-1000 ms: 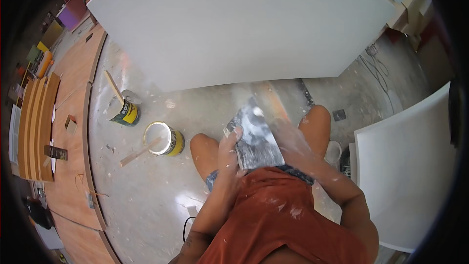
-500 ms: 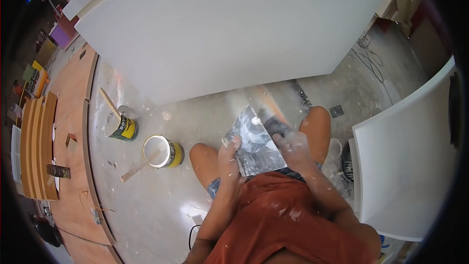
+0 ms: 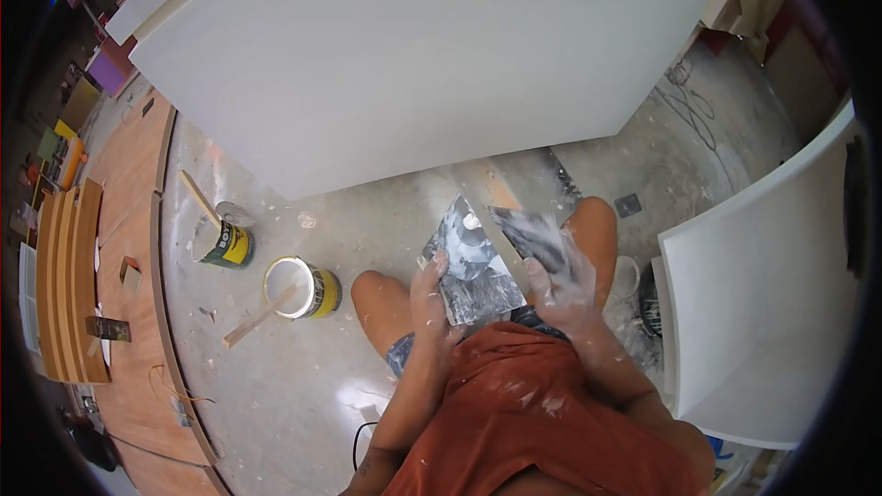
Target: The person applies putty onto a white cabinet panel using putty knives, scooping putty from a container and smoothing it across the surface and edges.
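My left hand (image 3: 427, 296) is closed on the left edge of a dark flat putty plate (image 3: 480, 268), its thumb on the upper face. White and grey paste is smeared over the plate, with a small white lump (image 3: 471, 221) near its far corner. In my right hand (image 3: 564, 292) is a second dark flat scraper (image 3: 540, 237), smudged white and slightly blurred, its thumb on top. A narrow gap shows between the scraper and the plate's right edge. White specks cover both hands.
A large white panel (image 3: 413, 64) stands in front, and a curved white panel (image 3: 753, 312) to the right. On the floor at left are an open tin (image 3: 327, 294) and another tin (image 3: 237, 248), each with a wooden stick. Cables (image 3: 694, 110) lie at back right.
My right hand has moved right, drawing the scraper away from the plate's edge and exposing more of its face. My left hand keeps the plate in nearly the same place.
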A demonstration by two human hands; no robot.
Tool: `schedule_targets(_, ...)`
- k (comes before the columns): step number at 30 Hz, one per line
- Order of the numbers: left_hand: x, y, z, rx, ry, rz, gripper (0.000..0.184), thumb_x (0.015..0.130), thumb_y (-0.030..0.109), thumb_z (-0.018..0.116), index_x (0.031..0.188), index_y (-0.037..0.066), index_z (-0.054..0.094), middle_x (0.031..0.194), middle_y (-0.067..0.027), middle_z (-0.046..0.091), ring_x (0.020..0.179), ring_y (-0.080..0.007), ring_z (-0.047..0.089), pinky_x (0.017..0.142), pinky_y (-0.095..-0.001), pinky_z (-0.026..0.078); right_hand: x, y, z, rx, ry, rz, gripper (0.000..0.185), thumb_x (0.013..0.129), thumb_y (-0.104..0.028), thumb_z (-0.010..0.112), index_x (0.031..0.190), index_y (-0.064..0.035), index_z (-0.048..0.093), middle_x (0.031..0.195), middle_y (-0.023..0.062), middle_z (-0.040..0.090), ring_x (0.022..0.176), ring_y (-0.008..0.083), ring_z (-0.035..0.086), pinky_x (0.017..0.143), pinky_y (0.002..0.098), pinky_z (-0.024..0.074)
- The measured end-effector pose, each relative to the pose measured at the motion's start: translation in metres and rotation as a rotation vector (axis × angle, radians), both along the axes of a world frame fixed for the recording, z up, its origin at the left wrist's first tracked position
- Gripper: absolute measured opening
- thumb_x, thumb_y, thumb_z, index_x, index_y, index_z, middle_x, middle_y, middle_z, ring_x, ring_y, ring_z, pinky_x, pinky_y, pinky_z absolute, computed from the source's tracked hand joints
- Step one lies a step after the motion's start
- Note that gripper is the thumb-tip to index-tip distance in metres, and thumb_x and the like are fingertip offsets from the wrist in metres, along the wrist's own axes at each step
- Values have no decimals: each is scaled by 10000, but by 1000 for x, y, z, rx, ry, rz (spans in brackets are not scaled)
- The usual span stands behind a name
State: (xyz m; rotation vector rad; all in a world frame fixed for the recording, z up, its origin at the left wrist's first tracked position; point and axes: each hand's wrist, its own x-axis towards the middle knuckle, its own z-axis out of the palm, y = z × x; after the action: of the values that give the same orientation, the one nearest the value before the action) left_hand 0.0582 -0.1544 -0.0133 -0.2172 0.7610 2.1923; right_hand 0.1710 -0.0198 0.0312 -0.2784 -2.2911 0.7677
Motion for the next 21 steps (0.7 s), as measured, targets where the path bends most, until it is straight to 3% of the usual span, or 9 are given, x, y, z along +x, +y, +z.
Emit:
schedule_targets(3,5,10,0,-37,182,10,405,925,223,603,1235,-32,548,1080,-119,667,898,-235,679,792,-359,564,-11,-3,-3,201,139,101,469,876,-17,594,1342,-33,537,1044,198,649,912,405,621,827,420,499)
schedule_targets(6,1,-1,-8,-88,263,-22,396,927,221,601,1230,-29,550,1065,-98,668,902,-216,672,800,-350,553,-17,15,-16,240,-237,10,647,754,74,615,1373,-84,517,1104,146,603,955,371,582,849,413,480)
schedule_targets(9,2,1,2,-45,187,-8,385,927,207,600,1222,-36,552,1055,-103,667,901,-211,671,800,-349,554,-8,21,10,89,-192,-62,686,721,87,625,1372,-109,529,1097,134,599,955,349,569,868,426,469)
schedule_targets(12,5,0,-5,6,118,-21,370,928,201,593,1206,-42,559,1042,-114,666,897,-209,671,787,-347,555,-4,2,16,247,-23,50,631,739,60,618,1343,-113,557,1069,146,600,931,337,571,843,443,468)
schedule_targets(15,4,-3,11,-19,256,-108,364,930,215,586,1191,-39,570,1022,-113,669,885,-205,670,767,-344,557,-17,0,-9,231,-100,1,583,757,56,597,1314,-116,578,1027,145,603,874,332,582,784,444,472)
schedule_targets(16,3,-4,17,-38,375,-157,367,929,229,586,1186,-33,575,1011,-108,672,877,-201,669,762,-342,555,-17,22,-17,407,-475,97,559,775,61,576,1315,-82,567,944,133,595,842,336,575,746,434,465)
schedule_targets(19,8,0,20,-80,375,-47,389,924,236,597,1195,-43,571,1017,-111,677,864,-203,674,747,-334,557,-11,31,-49,131,-294,220,539,775,77,577,1298,-52,577,868,118,583,840,341,564,743,434,465)
schedule_targets(20,1,4,16,-64,385,-29,389,924,236,597,1195,-43,571,1017,-111,677,864,-203,674,747,-334,557,-16,22,-35,38,-274,46,497,793,71,576,1277,-40,598,829,140,575,837,354,559,739,439,471)
schedule_targets(21,-3,-3,6,-50,268,-55,398,931,202,603,1222,-64,553,1066,-123,663,913,-209,663,800,-337,542,-14,16,-20,34,-276,54,497,793,71,576,1277,-40,598,829,140,575,837,354,559,739,439,471)
